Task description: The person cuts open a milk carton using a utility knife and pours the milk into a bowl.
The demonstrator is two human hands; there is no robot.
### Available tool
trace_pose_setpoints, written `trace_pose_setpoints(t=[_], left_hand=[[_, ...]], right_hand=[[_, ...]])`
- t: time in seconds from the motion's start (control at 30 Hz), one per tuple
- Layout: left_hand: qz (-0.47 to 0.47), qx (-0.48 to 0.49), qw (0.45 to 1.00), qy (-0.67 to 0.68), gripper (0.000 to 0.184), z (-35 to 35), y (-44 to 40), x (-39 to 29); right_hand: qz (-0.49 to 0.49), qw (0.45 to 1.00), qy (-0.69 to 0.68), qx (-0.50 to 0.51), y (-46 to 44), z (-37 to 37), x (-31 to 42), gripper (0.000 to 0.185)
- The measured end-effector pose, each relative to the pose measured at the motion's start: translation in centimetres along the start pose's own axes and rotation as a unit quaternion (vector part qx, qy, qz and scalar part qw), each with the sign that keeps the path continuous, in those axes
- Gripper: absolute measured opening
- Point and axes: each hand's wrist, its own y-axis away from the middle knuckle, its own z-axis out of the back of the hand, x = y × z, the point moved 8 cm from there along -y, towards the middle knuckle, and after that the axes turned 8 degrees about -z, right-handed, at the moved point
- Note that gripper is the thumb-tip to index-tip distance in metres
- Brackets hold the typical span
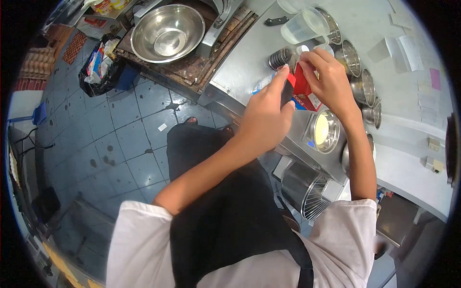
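Note:
My left hand (270,111) is closed around the near side of an open red carton (303,82), thumb and fingers gripping a dark, shaded panel. White lettering and a blue patch show low on the carton. Across from it, my right hand (333,82) has its fingers bent over the carton's upper edge, pinching there; whether anything else is in those fingers is hidden. Just below the carton, a metal bowl (331,144) with pale yellow contents (321,128) stands on the steel counter (235,79).
A clear plastic measuring jug (305,26), a black-handled knife (276,21) and a dark ribbed cylinder (279,58) stand behind. Several metal bowls (369,86) line the wall. A large steel bowl (168,31) rests at left, above a black rubbish bag (91,79).

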Motion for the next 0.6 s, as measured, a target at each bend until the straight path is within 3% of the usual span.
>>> trace_pose_setpoints(t=[0.6], left_hand=[[0.071,0.018,0.995,0.071,0.058,-0.79,-0.38,0.18]], right_hand=[[0.012,1.000,0.000,-0.023,0.29,-0.04,-0.83,0.012]])
